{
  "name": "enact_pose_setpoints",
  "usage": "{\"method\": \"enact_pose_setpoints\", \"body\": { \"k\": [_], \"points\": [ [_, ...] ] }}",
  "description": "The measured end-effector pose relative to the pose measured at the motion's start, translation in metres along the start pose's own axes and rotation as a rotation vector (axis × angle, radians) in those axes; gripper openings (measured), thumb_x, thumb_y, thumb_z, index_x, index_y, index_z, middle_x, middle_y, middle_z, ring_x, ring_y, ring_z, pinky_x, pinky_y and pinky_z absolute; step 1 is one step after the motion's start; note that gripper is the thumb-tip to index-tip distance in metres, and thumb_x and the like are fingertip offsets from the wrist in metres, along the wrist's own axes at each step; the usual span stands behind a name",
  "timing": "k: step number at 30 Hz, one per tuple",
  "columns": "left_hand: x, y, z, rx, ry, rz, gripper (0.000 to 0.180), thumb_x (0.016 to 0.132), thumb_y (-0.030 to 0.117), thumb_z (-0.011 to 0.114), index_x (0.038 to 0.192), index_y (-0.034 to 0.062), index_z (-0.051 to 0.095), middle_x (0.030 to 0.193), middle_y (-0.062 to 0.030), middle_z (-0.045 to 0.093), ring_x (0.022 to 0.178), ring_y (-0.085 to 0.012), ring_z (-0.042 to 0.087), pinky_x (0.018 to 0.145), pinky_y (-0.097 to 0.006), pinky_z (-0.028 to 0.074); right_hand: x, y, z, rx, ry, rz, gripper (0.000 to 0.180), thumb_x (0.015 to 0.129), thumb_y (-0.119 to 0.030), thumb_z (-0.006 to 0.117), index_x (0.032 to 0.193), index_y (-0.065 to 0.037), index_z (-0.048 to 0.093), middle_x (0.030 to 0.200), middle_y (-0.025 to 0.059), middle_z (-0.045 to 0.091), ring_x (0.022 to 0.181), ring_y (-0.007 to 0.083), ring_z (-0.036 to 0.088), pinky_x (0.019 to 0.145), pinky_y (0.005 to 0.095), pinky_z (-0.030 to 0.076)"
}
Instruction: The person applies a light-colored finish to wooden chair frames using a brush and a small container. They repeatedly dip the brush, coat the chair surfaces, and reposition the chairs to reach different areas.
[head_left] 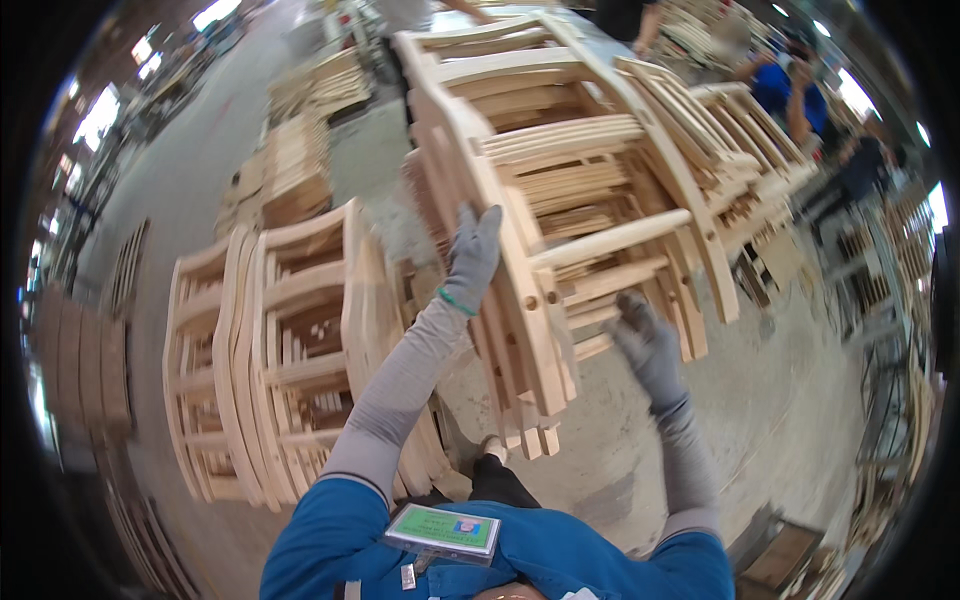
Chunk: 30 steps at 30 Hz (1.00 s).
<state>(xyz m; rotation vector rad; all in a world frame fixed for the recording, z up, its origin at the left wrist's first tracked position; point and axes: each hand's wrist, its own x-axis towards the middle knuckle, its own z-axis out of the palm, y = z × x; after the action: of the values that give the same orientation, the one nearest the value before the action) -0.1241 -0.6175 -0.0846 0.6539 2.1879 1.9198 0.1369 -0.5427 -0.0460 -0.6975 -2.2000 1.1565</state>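
A pale wooden chair-back frame (505,225) with curved side rails and crosswise slats lies on top of a stack of similar frames, tilted away from me. My left hand (475,255), in a grey glove, lies against the outer side of its left rail, fingers stretched upward along the wood. My right hand (648,350), also gloved, is below the lowest round rung (612,240), between the two side rails. Its fingers are half bent and apart, with dark fingertips, slightly blurred. I see nothing held in it.
More frames (300,360) stand in stacks on the floor at left, close to my left arm. Another frame stack (700,140) is at the right, with a co-worker in blue (785,90) beyond. Wooden slats (298,160) are piled behind. A brown box (780,555) sits at lower right.
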Motion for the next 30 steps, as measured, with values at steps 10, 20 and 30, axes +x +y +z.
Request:
{"method": "enact_pose_setpoints", "body": {
  "k": [10, 20, 30],
  "points": [
    [-0.087, -0.135, -0.285, -0.066, 0.138, -0.264, 0.053, 0.089, 0.034, 0.054, 0.122, -0.0068, 0.043, 0.11, -0.0172, 0.054, 0.104, -0.0268, 0.052, 0.092, -0.033, 0.04, -0.056, -0.03, 0.114, -0.159, -0.065, 0.174, 0.087, 0.067, -0.006, 0.07, 0.14, 0.002, 0.022, 0.139, 0.0196, 0.032, 0.127, 0.0266, 0.035, 0.106, 0.0332, 0.028],
    [-0.203, -0.242, -0.637, 0.208, 0.772, -0.701, 0.046, 0.087, 0.026, 0.055, 0.123, -0.0009, 0.044, 0.101, -0.0168, 0.06, 0.086, -0.0291, 0.057, 0.075, -0.032, 0.048, -0.037, -0.038, 0.151, -0.619, 0.18, 0.367, 0.084, 0.065, -0.039, 0.071, 0.135, -0.01, 0.035, 0.128, 0.0179, 0.047, 0.115, 0.0331, 0.048, 0.096, 0.037, 0.04],
    [-0.258, -0.309, -0.644, 0.676, 0.395, -0.9, 0.074, 0.076, 0.04, 0.062, 0.127, -0.006, 0.036, 0.121, -0.0257, 0.043, 0.093, -0.0317, 0.052, 0.078, -0.04, 0.048, -0.052, -0.049, 0.164, -0.702, 0.319, 0.512, 0.078, 0.063, -0.038, 0.075, 0.128, -0.01, 0.04, 0.122, 0.0185, 0.051, 0.112, 0.0322, 0.05, 0.095, 0.0374, 0.04]
  ]
}}
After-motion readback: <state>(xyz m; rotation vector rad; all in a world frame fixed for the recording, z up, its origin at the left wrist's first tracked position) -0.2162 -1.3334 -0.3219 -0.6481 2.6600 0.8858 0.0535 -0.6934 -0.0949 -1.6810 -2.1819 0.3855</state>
